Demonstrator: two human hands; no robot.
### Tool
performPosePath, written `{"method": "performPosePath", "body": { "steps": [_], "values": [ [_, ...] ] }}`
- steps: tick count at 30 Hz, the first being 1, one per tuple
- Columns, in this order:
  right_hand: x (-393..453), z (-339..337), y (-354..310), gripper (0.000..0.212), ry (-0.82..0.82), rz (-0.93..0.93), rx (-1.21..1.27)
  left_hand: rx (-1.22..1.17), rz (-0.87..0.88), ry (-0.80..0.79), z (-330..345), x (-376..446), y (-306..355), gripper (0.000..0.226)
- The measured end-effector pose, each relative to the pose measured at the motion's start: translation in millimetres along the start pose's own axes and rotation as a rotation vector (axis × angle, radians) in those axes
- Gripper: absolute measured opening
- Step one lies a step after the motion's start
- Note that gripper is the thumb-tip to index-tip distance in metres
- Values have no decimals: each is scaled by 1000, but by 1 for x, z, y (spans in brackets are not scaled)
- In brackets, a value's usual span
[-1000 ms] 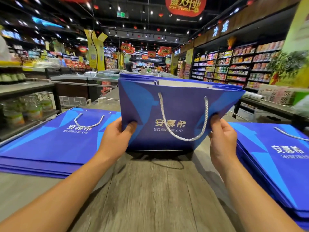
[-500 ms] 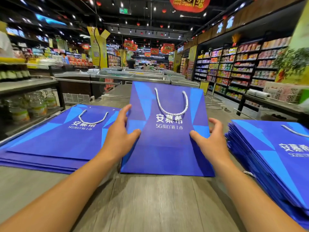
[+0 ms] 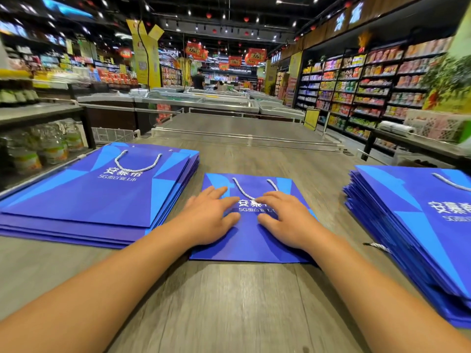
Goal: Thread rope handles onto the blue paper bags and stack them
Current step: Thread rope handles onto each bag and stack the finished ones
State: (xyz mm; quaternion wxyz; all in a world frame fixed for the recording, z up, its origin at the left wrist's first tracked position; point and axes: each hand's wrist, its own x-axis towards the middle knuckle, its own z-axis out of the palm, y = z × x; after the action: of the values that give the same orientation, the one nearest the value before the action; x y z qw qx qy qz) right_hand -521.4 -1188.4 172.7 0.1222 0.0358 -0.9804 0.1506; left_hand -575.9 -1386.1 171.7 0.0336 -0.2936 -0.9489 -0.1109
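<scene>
A blue paper bag [image 3: 251, 247] lies flat on the wooden table [image 3: 229, 301] in front of me, its white rope handle [image 3: 239, 188] resting on the top face. My left hand [image 3: 207, 216] and my right hand [image 3: 286, 221] press palm-down on it side by side, fingers spread, holding nothing. To the left sits a low stack of flat blue bags [image 3: 96, 194] with a rope handle [image 3: 137, 163] on its top bag. A taller stack of blue bags [image 3: 418, 225] stands at the right.
A loose rope end [image 3: 377, 247] sticks out beside the right stack. Beyond the table are freezer chests [image 3: 204, 100]. A shelf of jars [image 3: 46, 146] stands at the left and product shelves [image 3: 369, 90] line the right aisle. People stand far down the aisle.
The bag, held upright and open a second ago, was folded flat and laid on the table. Both hands slid from its sides onto its top face.
</scene>
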Motion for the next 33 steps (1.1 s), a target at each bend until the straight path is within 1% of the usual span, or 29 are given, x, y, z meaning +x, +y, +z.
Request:
{"method": "performPosePath", "body": {
  "steps": [2,4,6,9,13,16,20,24,27,31,33],
  "values": [
    [2,6,-3,51,-140,-54,-46,40,-7,-129,3,-1,5,63],
    [2,8,-2,56,-297,-11,-128,71,-46,-221,3,-3,6,67],
    [1,6,-1,60,-384,57,-160,78,-82,-259,2,-4,6,71],
    [0,0,2,63,-412,153,-176,82,-134,-277,0,-5,6,78],
    [-4,-12,26,66,-417,342,-166,84,-171,-268,0,-6,6,82],
    [-6,-17,39,68,-386,440,-129,87,-196,-255,0,-7,7,85],
    [-9,-15,37,72,-346,524,-114,94,-239,-246,-1,-10,6,89],
    [-8,-12,33,74,-251,535,-65,102,-244,-220,1,-9,6,92],
    [-8,-13,33,78,-106,498,60,97,-232,-190,2,-8,6,92],
    [-9,-22,30,80,187,486,472,59,-214,-121,4,-9,4,91],
    [-8,-23,31,83,284,485,577,19,-203,-70,5,-10,6,91]
  ]
}}
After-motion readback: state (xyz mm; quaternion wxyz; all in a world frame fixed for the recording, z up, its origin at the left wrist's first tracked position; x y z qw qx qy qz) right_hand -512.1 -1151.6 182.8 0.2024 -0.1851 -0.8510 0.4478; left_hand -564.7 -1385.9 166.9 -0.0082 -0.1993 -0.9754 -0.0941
